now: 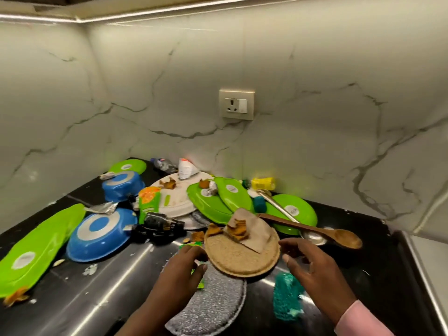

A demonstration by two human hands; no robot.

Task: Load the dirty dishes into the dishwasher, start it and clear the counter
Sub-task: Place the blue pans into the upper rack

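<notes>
A round brown plate point(240, 259) holds food scraps and a folded beige napkin, and overlaps a speckled grey plate point(213, 309) on the black counter point(378, 267). My left hand point(184, 265) pinches the brown plate's left rim, fingers on top and thumb at the edge, over a green wrapper. Just off the right rim hovers my right hand point(312, 265), fingers loosely curved and holding nothing. Behind lie upturned blue bowls point(99, 235), several green plates point(36, 248), a dirty white plate point(174, 202), and a wooden spoon point(334, 235) across a steel ladle.
A teal scrubber point(287, 297) lies on the counter below my right hand. A juice carton point(149, 200), a black object point(157, 225), foil scraps and crumbs litter the pile. Marble walls close the corner, with a socket point(237, 104) on the back wall.
</notes>
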